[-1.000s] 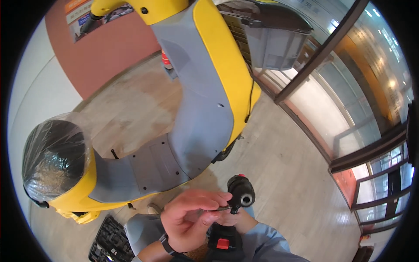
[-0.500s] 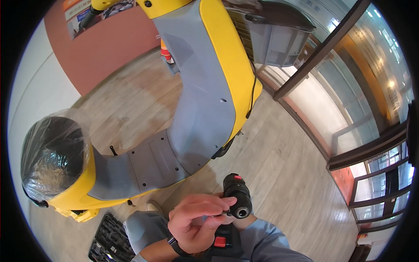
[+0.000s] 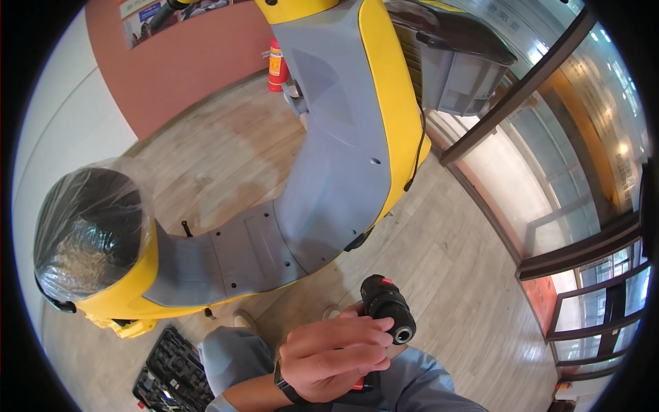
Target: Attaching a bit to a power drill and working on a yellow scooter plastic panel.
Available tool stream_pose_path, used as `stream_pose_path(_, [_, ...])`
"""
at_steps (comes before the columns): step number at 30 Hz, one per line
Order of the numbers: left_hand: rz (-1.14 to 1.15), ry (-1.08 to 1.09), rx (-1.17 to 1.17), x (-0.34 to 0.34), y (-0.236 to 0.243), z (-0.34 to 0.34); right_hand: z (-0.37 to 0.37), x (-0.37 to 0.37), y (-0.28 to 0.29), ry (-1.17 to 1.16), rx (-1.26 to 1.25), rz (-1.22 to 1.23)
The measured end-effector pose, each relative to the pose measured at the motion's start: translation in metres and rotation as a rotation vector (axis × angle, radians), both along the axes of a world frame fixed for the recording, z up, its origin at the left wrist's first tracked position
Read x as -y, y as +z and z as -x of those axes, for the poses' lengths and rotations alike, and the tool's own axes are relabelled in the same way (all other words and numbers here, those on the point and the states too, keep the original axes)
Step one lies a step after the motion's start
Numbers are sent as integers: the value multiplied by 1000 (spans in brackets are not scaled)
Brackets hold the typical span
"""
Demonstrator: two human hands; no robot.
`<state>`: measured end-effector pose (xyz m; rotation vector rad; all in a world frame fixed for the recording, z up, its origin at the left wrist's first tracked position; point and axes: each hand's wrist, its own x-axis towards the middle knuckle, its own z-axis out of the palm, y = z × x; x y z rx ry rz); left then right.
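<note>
Now, scooter seat (image 3: pixel 93 230) sits film-wrapped, likely against scuffs; tool case (image 3: pixel 171 374) open on floor (image 3: pixel 473 288), presumably for reach; left hand (image 3: pixel 333 357) touching raised power drill (image 3: pixel 382 296) near chuck, grip unclear; right hand (image 3: pixel 353 311) mostly hidden, hold can't tell, presumably supporting drill.

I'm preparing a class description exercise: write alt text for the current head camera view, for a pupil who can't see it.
A person's left hand, with a dark wristband, is at the front end of a black power drill. Ahead stands a yellow-and-grey scooter with a plastic-wrapped seat; an open black case lies on the floor at lower left.
</note>
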<state>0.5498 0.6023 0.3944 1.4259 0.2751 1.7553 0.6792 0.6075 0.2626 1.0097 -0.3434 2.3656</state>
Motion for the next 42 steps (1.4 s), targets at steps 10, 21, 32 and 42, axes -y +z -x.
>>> stream_pose_path(10, [43,24,-37,-2,4,8,-1,-1,-6,1,29,3])
stream_pose_path(21, [333,151,-96,-31,-15,35,-6,-4,-15,-218,302,112])
stream_pose_path(32, [619,83,192,-54,-43,52,-8,2,-21,-302,600,155])
stream_pose_path(42, [612,131,113,-59,-57,56,1,2,-10,-414,761,202])
